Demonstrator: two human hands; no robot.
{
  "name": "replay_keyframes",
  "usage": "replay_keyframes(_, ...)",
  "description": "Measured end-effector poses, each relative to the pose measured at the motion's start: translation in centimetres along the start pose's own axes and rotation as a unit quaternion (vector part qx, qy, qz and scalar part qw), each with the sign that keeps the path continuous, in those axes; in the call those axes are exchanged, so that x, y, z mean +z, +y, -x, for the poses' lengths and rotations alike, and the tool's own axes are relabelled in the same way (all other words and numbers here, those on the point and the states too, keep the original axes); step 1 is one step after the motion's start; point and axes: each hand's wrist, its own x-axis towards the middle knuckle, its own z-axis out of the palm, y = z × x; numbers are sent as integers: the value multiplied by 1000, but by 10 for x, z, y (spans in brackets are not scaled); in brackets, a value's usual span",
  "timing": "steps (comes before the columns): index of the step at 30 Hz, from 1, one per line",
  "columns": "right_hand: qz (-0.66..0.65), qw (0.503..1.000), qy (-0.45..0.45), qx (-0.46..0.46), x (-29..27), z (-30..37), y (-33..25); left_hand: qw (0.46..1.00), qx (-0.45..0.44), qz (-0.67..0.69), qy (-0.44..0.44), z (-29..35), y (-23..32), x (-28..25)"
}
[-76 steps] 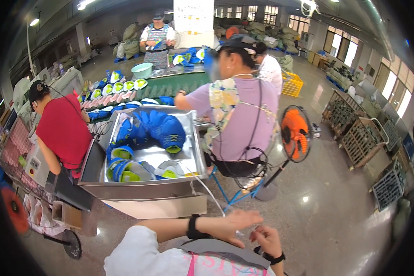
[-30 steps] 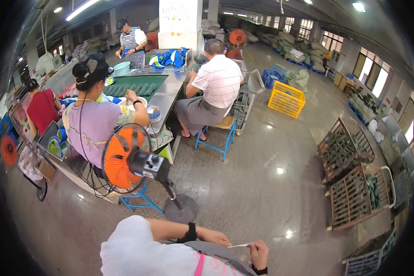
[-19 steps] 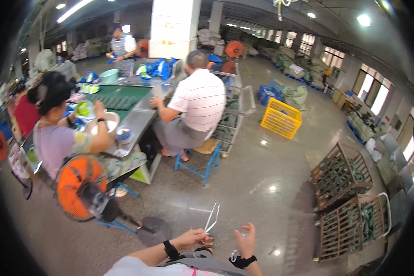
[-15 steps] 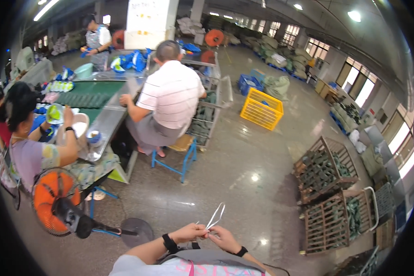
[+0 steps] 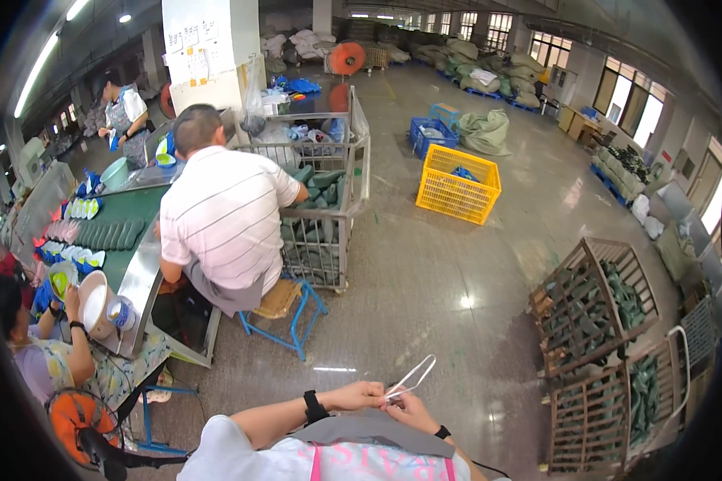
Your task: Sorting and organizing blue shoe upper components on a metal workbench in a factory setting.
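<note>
A thin white cord or strap (image 5: 422,367) forms a narrow loop that stands up in front of my waist. My left hand (image 5: 359,395) is closed, its fingertips pinching the lower end of the loop. Close beside it, my right hand (image 5: 413,412) also has its fingers closed on the cord, just below the loop. The fingers of both hands nearly touch, and what lies between them is partly hidden. A dark band sits on each wrist.
A person on a blue-framed stool (image 5: 297,314) reaches into a metal cage cart (image 5: 343,240) of green shoe-like pieces. At left, others work along a green table (image 5: 136,210) near an orange fan (image 5: 80,423). A yellow crate (image 5: 457,200) and slatted carts (image 5: 590,413) stand ahead and right.
My view has shifted, so the surroundings sit further left and the cage cart shows more. The white loop now leans right; both hands still hold it. The seated person now reaches into the cart.
</note>
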Motion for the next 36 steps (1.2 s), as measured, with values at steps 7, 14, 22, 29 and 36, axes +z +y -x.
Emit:
replay_keyframes(7,182,974,79,-111,-114,-161,-28,938,-169,221,206,-127,2,-105)
replay_keyframes(14,159,977,-89,-113,-190,-303,1,921,-158,335,122,-189,-38,-188)
replay_keyframes(22,-4,988,-109,109,-274,-499,-6,927,-87,103,350,-312,2,-355)
replay_keyframes(29,-77,991,-51,95,-341,-652,-10,891,37,-136,432,-403,16,-495)
replay_keyframes(36,52,986,-67,-145,-400,-787,30,819,-32,477,318,-493,-17,-595)
